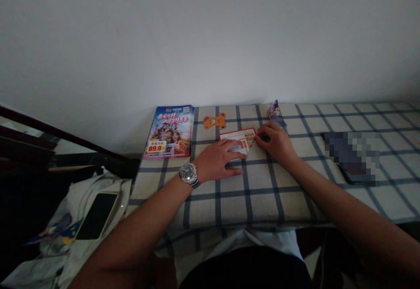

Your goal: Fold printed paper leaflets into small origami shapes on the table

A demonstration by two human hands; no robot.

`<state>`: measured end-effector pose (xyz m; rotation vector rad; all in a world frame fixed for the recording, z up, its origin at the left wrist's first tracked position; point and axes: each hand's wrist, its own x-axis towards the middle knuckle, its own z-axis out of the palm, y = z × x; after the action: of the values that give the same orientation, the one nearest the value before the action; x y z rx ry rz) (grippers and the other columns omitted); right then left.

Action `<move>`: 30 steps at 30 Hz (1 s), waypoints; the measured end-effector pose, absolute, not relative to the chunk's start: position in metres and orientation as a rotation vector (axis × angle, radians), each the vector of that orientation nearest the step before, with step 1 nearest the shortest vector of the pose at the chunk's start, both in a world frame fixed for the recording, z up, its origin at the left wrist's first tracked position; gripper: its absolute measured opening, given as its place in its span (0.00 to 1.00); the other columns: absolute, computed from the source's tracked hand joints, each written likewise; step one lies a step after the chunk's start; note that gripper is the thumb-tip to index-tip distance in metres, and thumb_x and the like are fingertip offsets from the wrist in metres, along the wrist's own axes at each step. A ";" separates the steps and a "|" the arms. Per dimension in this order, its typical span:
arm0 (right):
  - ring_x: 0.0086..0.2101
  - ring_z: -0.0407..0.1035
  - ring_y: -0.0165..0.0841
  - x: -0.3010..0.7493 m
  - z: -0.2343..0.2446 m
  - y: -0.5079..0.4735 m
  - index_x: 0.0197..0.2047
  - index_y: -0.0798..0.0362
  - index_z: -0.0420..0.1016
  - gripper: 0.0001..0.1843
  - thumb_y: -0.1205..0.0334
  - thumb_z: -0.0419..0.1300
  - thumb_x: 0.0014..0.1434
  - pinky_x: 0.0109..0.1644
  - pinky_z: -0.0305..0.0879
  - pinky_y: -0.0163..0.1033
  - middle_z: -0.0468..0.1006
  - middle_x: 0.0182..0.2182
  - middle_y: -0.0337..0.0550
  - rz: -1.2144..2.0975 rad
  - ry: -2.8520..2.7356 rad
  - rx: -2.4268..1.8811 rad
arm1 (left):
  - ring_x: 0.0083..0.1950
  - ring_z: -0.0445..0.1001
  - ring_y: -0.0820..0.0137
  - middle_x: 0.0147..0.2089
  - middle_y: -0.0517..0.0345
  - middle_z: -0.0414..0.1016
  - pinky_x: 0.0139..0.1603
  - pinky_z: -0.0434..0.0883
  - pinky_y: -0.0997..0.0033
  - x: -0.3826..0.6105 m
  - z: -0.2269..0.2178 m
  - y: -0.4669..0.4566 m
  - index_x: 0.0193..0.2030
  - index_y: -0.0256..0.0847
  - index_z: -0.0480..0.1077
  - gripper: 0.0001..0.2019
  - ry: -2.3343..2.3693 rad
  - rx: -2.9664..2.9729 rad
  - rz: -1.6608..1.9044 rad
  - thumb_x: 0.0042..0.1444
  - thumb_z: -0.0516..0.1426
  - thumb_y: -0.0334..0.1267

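A white flyer with a red border (236,135), partly folded at its right side, lies on the checked tablecloth. Across its lower left part rests my left hand (218,161), flat, with the fingers apart and covering some of the print. The fingertips of my right hand (274,140) pinch the flyer's right corner. Just behind that hand stands a small folded paper piece (275,114) in blue and red print. A bear-shaped cutout (215,121) lies behind the flyer. To the left is a stack of colourful flyers (169,132).
On the right side of the table lies a dark flat object (349,157), blurred by pixels. A phone (97,215) rests on white cloth at the lower left, beside printed folded paper (67,230). A bare wall (210,39) rises behind the table.
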<state>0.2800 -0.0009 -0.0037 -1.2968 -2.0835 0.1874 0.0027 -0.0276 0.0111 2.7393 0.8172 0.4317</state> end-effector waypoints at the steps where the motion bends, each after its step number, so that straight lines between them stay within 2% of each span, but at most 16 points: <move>1: 0.41 0.74 0.43 0.279 -0.003 -0.001 0.36 0.51 0.76 0.03 0.64 0.63 0.64 0.46 0.72 0.49 0.78 0.40 0.49 0.190 -2.074 -1.305 | 0.69 0.67 0.55 0.70 0.50 0.66 0.70 0.69 0.49 0.003 0.011 -0.028 0.62 0.51 0.75 0.24 0.819 2.740 0.429 0.65 0.60 0.59; 8: 0.33 0.71 0.39 0.279 -0.002 0.007 0.30 0.51 0.75 0.07 0.65 0.65 0.61 0.38 0.68 0.45 0.76 0.33 0.45 0.191 -2.061 -1.392 | 0.70 0.66 0.55 0.71 0.49 0.65 0.71 0.67 0.49 0.002 0.010 -0.028 0.63 0.51 0.74 0.25 0.813 2.751 0.433 0.65 0.60 0.60; 15: 0.31 0.70 0.37 0.284 -0.001 0.013 0.29 0.50 0.73 0.08 0.65 0.65 0.60 0.35 0.66 0.43 0.75 0.31 0.44 0.183 -2.060 -1.407 | 0.70 0.66 0.54 0.71 0.48 0.65 0.71 0.68 0.48 0.002 0.009 -0.028 0.63 0.51 0.74 0.25 0.821 2.750 0.450 0.65 0.59 0.60; 27: 0.31 0.70 0.37 0.284 0.000 0.008 0.32 0.50 0.75 0.07 0.63 0.63 0.64 0.36 0.66 0.43 0.75 0.32 0.43 0.196 -2.047 -1.390 | 0.70 0.66 0.55 0.71 0.48 0.64 0.71 0.67 0.49 0.003 0.009 -0.027 0.62 0.51 0.75 0.24 0.816 2.752 0.444 0.66 0.59 0.59; 30: 0.34 0.72 0.38 0.282 0.004 0.003 0.36 0.50 0.77 0.05 0.61 0.62 0.66 0.39 0.69 0.44 0.77 0.36 0.45 0.226 -2.090 -1.342 | 0.70 0.66 0.55 0.71 0.48 0.64 0.71 0.68 0.49 0.003 0.009 -0.028 0.63 0.51 0.74 0.24 0.823 2.755 0.435 0.65 0.60 0.59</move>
<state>0.2823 0.0027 0.0040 -1.3417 -2.0897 0.2264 0.0026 -0.0279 0.0092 2.7549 0.8231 0.4345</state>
